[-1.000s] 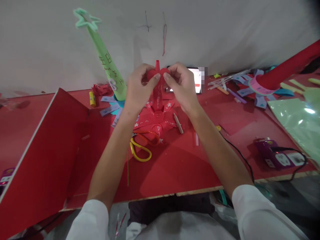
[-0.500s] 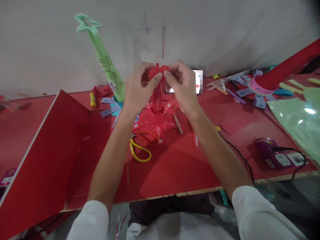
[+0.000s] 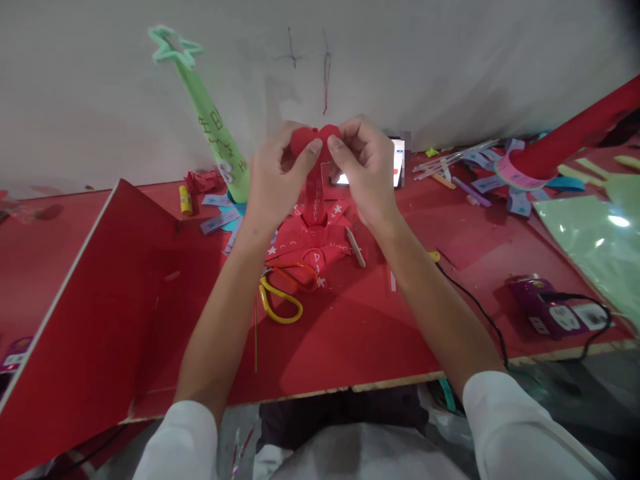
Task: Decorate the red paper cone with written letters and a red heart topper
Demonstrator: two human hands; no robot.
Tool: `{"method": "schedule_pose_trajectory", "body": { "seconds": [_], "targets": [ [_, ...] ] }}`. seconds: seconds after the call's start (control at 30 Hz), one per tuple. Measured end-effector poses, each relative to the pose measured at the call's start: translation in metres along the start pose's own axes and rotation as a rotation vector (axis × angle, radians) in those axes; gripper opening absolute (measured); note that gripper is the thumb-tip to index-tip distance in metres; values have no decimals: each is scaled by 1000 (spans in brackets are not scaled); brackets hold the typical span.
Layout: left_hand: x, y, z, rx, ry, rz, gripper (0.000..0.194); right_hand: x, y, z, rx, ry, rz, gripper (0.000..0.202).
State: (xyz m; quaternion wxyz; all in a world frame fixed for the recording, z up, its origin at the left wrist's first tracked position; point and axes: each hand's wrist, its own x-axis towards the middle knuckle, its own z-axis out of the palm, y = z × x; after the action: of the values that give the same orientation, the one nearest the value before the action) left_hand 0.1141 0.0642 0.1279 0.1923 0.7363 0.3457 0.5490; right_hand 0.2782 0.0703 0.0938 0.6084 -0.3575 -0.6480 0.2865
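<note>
A red heart-shaped piece is pinched between both hands at the top of an upright red paper tube. My left hand grips its left lobe with thumb and fingers. On the other lobe, my right hand presses its thumb and curled fingers. Red paper strips with white writing and stars spread around the foot of the tube. Orange and yellow scissors lie in front of the strips, and a pencil-like stick rests on them at the right.
A green tube topped by a star stands at the left, near a yellow glue stick. A red panel rises at the left. Behind my right hand is a lit phone. A purple power socket with a black cable sits at the right.
The red heart has shifted slightly, its left lobe spreading further left, and it now covers more of the tube's tip. Both hands keep their hold.
</note>
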Motion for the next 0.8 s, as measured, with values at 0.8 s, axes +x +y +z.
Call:
{"method": "schedule_pose_trajectory", "body": {
  "seconds": [0.8],
  "targets": [
    [1,-17,4,-199,-41,-76,52,0,-5,1,-52,-4,91,65]
  ]
}}
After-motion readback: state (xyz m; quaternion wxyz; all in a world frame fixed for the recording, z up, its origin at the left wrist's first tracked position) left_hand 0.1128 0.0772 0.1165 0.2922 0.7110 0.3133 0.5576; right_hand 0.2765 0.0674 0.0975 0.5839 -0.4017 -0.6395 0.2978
